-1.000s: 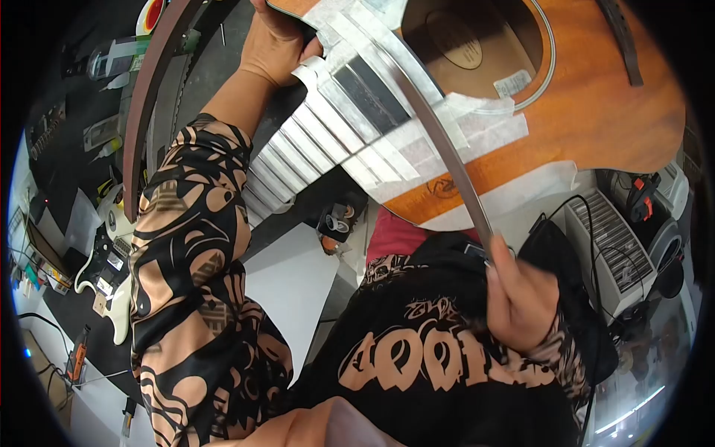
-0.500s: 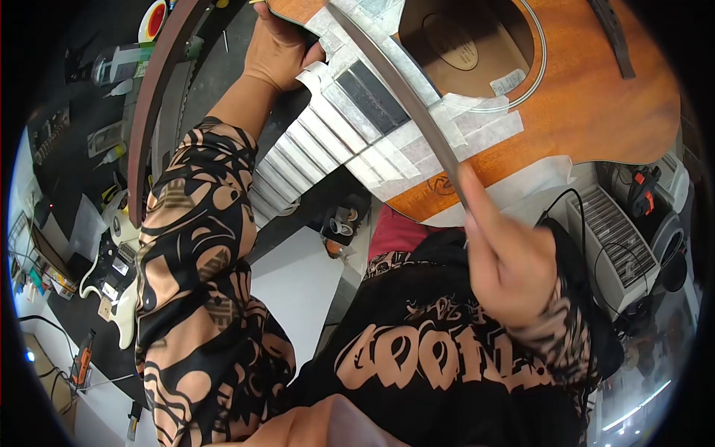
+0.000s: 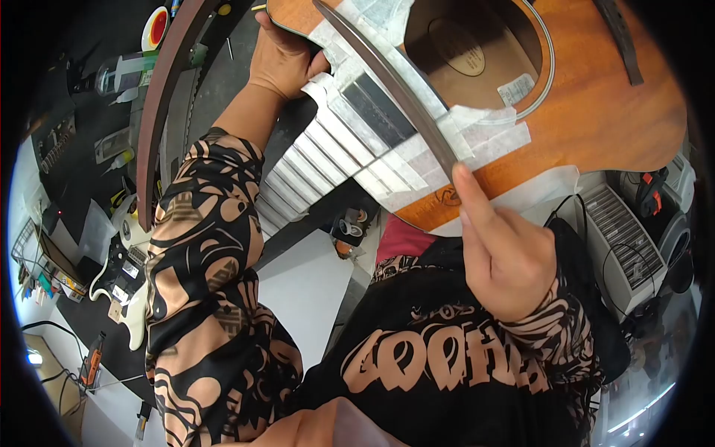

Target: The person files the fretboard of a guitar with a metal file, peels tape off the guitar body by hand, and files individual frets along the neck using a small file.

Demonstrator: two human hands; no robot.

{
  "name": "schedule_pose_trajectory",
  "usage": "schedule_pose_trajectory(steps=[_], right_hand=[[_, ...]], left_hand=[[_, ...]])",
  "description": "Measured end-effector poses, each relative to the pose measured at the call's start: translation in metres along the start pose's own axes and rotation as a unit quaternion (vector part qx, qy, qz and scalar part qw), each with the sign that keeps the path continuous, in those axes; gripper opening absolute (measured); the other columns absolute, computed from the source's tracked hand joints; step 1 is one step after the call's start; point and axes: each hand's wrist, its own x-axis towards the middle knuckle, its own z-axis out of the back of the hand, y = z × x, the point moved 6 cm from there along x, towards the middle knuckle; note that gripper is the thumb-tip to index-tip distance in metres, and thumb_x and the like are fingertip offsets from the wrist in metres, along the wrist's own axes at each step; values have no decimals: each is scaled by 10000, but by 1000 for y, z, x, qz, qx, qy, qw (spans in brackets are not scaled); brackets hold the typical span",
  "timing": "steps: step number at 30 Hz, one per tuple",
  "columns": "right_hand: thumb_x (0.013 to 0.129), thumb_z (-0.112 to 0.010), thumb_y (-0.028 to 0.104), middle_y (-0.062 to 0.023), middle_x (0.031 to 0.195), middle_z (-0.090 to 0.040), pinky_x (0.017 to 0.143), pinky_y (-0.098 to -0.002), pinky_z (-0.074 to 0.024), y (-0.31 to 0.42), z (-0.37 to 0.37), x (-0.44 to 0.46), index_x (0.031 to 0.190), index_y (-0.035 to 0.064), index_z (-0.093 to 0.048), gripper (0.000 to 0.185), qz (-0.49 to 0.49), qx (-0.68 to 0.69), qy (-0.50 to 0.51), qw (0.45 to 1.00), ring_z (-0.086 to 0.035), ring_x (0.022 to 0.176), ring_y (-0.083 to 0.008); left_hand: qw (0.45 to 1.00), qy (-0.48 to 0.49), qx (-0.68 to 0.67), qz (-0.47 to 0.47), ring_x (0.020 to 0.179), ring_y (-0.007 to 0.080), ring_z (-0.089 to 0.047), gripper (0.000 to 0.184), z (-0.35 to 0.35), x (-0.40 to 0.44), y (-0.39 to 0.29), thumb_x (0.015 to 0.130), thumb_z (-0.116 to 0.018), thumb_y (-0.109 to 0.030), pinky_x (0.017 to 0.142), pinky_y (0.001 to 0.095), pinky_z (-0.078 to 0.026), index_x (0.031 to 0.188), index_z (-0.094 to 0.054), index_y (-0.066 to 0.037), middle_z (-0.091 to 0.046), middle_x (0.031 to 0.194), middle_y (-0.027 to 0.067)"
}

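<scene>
Right hand (image 3: 508,257) advanced with dark strip (image 3: 406,92) clasped, left hand (image 3: 285,63) against guitar (image 3: 596,104), grasp unclear

Guitar top (image 3: 603,115), two o'clock: glossy wood. Tape (image 3: 495,143), twelve to two: matt, papery. Strip (image 3: 410,100), one o'clock: matt. Sleeve (image 3: 205,223), nine o'clock: cloth.
</scene>
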Motion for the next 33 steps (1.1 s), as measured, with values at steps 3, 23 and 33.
schedule_pose_trajectory(steps=[3, 23, 33], right_hand=[[770, -711, -27, -43, 553, -459, 420, -372, -397, -17, -1, -47, 1325, 62, -659, 565, 2, 22, -86, 996, -433, 399, -231], [780, -708, -36, -47, 565, -437, 419, -363, -385, -29, 2, -86, 1332, 30, -642, 559, 13, 7, -20, 1000, -442, 418, -216], [754, -711, -43, -56, 585, -485, 429, -357, -416, -44, 0, -119, 1300, 61, -674, 557, 7, -1, -64, 998, -490, 432, -224]], left_hand=[[979, 17, -197, 43, 1499, 385, -264, 793, 43, 28, -19, 947, -428, -583, 1196, 548, 146, 1568, -307, -105, -338, 1598, 184], [959, -40, -272, 73, 1436, 375, -381, 804, 49, 35, -18, 911, -597, -462, 1232, 491, -35, 1575, -283, -136, -385, 1569, 170], [970, 121, -190, 91, 1492, 380, -294, 779, -36, -10, 31, 972, -450, -554, 1216, 528, 147, 1560, -303, -64, -350, 1579, 224]])
